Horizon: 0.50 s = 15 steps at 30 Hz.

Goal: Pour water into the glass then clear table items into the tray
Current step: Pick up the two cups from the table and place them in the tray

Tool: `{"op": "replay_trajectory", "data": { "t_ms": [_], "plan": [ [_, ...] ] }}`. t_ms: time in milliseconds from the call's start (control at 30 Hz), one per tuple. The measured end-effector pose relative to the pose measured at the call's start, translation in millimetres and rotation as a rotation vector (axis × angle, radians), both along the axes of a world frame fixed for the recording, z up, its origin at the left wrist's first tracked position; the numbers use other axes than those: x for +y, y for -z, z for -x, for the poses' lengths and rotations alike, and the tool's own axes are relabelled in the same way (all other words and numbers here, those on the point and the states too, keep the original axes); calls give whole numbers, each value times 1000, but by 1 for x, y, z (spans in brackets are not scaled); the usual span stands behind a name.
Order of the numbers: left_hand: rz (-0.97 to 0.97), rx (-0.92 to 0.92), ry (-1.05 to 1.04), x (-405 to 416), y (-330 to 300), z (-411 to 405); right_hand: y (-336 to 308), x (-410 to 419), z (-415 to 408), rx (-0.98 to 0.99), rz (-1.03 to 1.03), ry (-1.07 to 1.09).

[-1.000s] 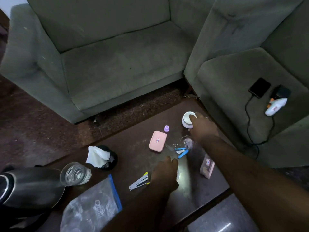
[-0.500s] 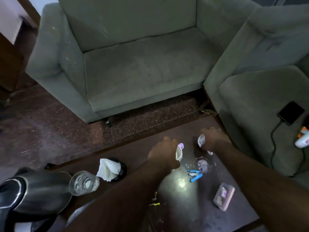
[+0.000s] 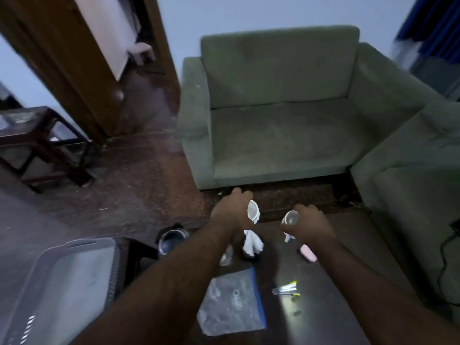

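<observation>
Green fabric sofas (image 3: 278, 115) stand beyond a dark wooden table (image 3: 331, 307). Above its far edge, the left hand (image 3: 232, 212) is closed around a small white cup (image 3: 253, 210) and the right hand (image 3: 307, 224) grips a round clear container (image 3: 290, 217). Near left sits the grey plastic tray (image 3: 62, 282); a clear zip bag (image 3: 232, 305) lies on the table.

a pale grey tray (image 3: 57, 282) sits empty at lower left. a clear zip bag (image 3: 231, 305), a stapler (image 3: 286, 289) and a pink case (image 3: 308, 253) lie on the dark counter (image 3: 323, 307).
</observation>
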<state>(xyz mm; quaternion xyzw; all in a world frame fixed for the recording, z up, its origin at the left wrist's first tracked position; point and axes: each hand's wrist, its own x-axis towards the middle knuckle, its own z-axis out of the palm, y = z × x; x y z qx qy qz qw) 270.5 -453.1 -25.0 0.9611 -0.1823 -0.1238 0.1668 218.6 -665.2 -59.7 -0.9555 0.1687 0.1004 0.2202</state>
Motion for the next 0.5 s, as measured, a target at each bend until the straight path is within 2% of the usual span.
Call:
{"op": "replay_trajectory", "data": {
  "t_ms": [300,367,500],
  "plan": [
    [-75,-71,-248,269,-105,52,-110,263,-6,-143,-129,-135],
    [-113,-94,-308,327,-110,78,-116,327,9,-145,-122,-239],
    [-181,-28,-407,414,-88,128,-96,438,48,-172,-147,-483]
  ]
}}
